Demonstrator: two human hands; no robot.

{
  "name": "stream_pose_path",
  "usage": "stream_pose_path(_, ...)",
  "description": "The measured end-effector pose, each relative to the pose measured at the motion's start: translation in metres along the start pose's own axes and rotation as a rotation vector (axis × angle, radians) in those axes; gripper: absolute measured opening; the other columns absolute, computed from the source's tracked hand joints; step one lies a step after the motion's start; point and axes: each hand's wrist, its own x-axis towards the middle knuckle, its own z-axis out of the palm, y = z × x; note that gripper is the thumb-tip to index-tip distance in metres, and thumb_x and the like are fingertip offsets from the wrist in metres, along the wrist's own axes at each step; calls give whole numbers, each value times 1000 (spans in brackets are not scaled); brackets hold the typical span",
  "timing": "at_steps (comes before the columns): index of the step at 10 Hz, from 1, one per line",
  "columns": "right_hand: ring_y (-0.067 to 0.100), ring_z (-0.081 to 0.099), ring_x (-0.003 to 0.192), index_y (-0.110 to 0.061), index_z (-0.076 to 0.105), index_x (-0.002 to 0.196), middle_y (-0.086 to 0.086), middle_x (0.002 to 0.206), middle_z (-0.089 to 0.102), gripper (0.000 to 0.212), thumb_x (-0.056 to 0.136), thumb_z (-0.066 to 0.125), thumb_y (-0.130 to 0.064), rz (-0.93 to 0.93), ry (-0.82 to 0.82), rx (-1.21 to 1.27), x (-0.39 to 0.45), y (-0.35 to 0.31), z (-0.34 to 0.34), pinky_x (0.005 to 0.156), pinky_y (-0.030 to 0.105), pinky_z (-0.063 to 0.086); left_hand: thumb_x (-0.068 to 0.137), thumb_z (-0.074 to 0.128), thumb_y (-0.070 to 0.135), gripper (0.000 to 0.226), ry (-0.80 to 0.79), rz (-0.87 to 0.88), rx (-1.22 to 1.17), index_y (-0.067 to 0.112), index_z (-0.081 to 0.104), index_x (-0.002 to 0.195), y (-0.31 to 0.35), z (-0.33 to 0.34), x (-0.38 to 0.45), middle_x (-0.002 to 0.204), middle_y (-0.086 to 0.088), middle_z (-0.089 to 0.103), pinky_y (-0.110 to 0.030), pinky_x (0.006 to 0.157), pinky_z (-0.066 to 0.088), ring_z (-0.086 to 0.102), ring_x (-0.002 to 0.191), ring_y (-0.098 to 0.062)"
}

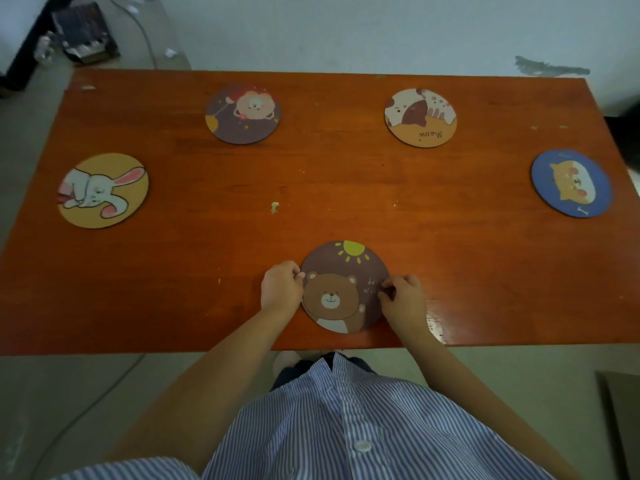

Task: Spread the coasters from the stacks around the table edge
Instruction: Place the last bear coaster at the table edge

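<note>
A round brown bear coaster (pixel 343 282) lies near the front edge of the orange-brown table (pixel 311 188). My left hand (pixel 281 285) pinches its left rim and my right hand (pixel 401 295) pinches its right rim. Other round coasters lie apart along the table's sides: a yellow rabbit coaster (pixel 103 190) at the left, a purple bear coaster (pixel 242 114) at the back left, a cat coaster (pixel 420 116) marked "Meow" at the back right, and a blue cat coaster (pixel 571 183) at the right.
The table's front edge (pixel 207 351) runs just above my striped shirt. A cable (pixel 145 32) and a dark box (pixel 85 32) lie on the floor beyond the back left corner. A small white chip (pixel 275 206) marks the table's middle.
</note>
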Motion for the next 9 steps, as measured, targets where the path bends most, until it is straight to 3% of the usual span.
stream_pose_path(2, 35, 53, 95, 7, 61, 106, 24, 113, 51, 20, 88, 57, -2, -14, 63, 42, 8, -6, 3, 74, 24, 34, 92, 51, 14, 16, 43, 12, 4, 1, 58, 86, 0, 0, 5, 82, -8, 53, -36, 63, 45, 49, 73, -23)
stream_pose_path(4, 35, 53, 96, 6, 60, 108, 24, 115, 49, 21, 89, 56, -2, -31, 64, 3, 21, -9, 6, 74, 25, 35, 92, 51, 14, 15, 49, 19, 26, 3, 57, 83, 2, -1, 19, 84, -12, 56, -34, 62, 41, 49, 73, -24)
stream_pose_path(5, 37, 53, 95, 6, 61, 107, 24, 112, 51, 22, 88, 57, -3, -64, 89, -36, 21, -7, 6, 77, 34, 43, 91, 53, 22, 18, 33, 37, 130, 5, 59, 91, -2, -1, 19, 93, -14, 62, -33, 62, 42, 52, 75, -25)
stream_pose_path(6, 40, 50, 101, 5, 62, 107, 25, 110, 53, 23, 88, 57, -5, -125, 104, -123, 18, -5, 7, 82, 41, 45, 91, 52, 30, 23, 37, 70, 252, 9, 59, 98, -10, -7, 19, 104, -12, 61, -34, 67, 44, 56, 89, -27)
stream_pose_path(7, 40, 50, 106, 1, 63, 108, 23, 112, 54, 24, 89, 56, -13, -107, 91, -159, 18, -8, -4, 88, 44, 45, 92, 47, 28, 32, 166, 155, 341, 9, 55, 117, -31, -16, 15, 124, -14, 53, -41, 90, 43, 45, 116, -30)
stream_pose_path(8, 34, 53, 109, -4, 65, 107, 21, 115, 60, 24, 91, 56, -18, -101, 144, -64, 22, -24, -31, 91, 35, 42, 97, 35, 32, 50, 116, 165, 450, 10, 29, 141, -61, -26, 10, 152, -12, 26, -42, 115, 18, 17, 142, -27)
stream_pose_path(9, 20, 62, 97, -15, 69, 101, 7, 103, 70, 18, 86, 61, -23, -202, 251, 311, 28, -57, -91, 74, 19, 41, 98, 25, 38, 56, 34, 188, 488, 13, 11, 146, -78, -28, 6, 158, -6, 8, -38, 119, 3, 1, 146, -20)
